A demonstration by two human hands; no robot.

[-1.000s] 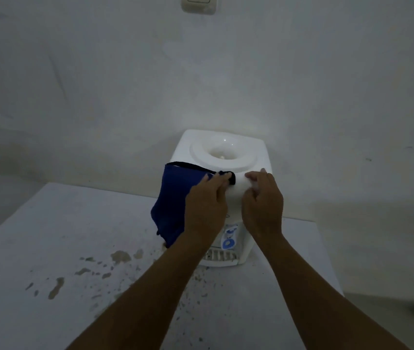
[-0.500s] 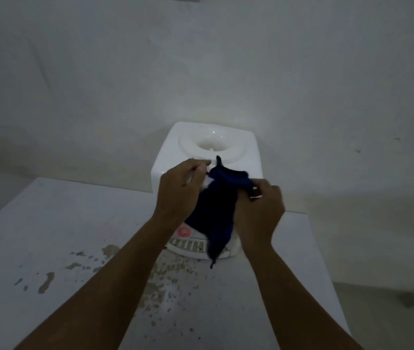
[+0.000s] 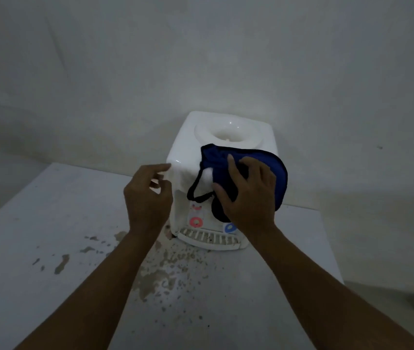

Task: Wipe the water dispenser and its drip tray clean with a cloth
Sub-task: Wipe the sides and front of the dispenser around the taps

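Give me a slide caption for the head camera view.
Right hand presses a blue cloth against a white water dispenser; left hand hovers beside it.

A: Where does the water dispenser [image 3: 188, 147] stand?

B: On the table [image 3: 36, 223], at the middle of its far edge, back against the wall [image 3: 201, 59].

A: And the drip tray [image 3: 208, 239]?

B: At the foot of the dispenser's front, on the side toward the near edge.

A: The cloth [image 3: 274, 173]?

B: Draped over the dispenser's top front edge, toward its right side, under the right hand [image 3: 249, 195]. The left hand [image 3: 148, 198] is at the dispenser's left front corner.

A: Anything before it?

B: Stains [image 3: 160, 271] spread on the tabletop before the tray and off to the left.
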